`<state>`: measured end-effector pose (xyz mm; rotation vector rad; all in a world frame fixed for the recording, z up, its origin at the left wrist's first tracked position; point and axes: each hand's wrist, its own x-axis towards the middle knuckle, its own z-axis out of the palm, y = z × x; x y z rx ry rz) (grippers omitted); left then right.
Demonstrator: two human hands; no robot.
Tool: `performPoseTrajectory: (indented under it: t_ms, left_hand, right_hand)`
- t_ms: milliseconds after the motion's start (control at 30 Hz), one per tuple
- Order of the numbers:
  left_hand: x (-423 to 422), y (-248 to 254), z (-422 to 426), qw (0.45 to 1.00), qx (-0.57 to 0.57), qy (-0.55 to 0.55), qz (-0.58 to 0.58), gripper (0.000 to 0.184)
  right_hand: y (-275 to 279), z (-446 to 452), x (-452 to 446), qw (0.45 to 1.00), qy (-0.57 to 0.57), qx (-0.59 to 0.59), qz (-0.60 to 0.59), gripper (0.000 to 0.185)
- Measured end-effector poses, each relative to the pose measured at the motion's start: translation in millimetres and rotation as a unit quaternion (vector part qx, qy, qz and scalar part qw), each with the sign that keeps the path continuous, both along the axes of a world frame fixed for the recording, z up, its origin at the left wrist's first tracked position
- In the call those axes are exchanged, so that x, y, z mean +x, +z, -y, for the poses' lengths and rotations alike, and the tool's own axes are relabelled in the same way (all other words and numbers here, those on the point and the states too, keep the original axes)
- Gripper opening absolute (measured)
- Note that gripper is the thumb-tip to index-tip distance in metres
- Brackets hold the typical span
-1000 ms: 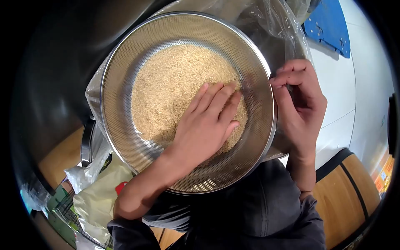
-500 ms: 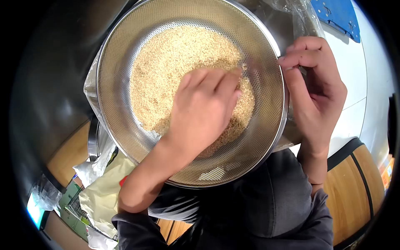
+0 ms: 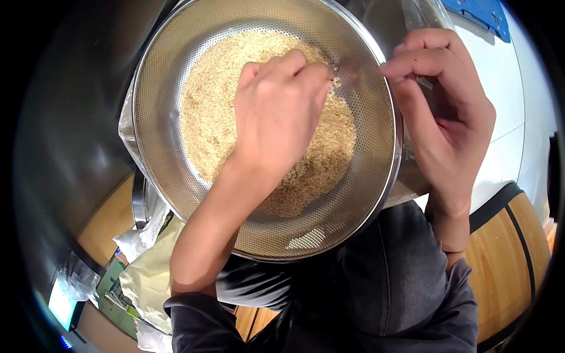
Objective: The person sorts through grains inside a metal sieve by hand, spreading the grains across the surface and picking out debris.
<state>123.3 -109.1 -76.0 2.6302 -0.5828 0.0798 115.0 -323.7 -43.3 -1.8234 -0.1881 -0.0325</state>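
Base: Where's the sieve?

Me: I've got it upper middle of my head view, mesh wall all round, far rim clipped by the top edge. Near rim is at the lap; can't tell if they touch. Clear plastic shows past the rim, upper right and left.

Base: Contents?

Me: Grain, 1 broad patch on the sieve floor. Pale at far left, darker at near right. Perforated metal shows round its edge. Few loose crumbs just beside the left fingertips.

Base: Hands?

Me: 2, well apart from each other. Left hand is inside the sieve, over the grain, back up, fingers curled under. Fingertips hidden, so I can't tell if it's clamped on any grain.

Base: And the other?

Me: Right hand is outside, right of the sieve. Fingers bent, thumb and index tips at the rim. I can't tell from here if they pinch it or just rest by it.

Base: Surroundings?

Me: Blue board top right on pale floor. Wood seat lower right, black strip across it. Yellowish sheet lower left, near the left forearm. Lit screen at far lower left.
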Motion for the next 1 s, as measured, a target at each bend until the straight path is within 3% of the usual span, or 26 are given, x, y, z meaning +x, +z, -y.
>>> performPoseTrajectory:
  t_ms: [333, 1000]
  left_hand:
    - [3.3, -0.4, -2.9, 0.999, 0.04, 0.022, 0.014, 0.015]
    - [7.4, 3.4, 3.2, 0.993, 0.11, 0.014, 0.033, 0.011]
  right_hand:
    - [0.3, -0.4, -0.6, 1.0, -0.001, -0.007, -0.014, 0.019]
    - [-18.2, 1.4, 9.8, 0.989, 0.003, 0.007, 0.145, 0.015]
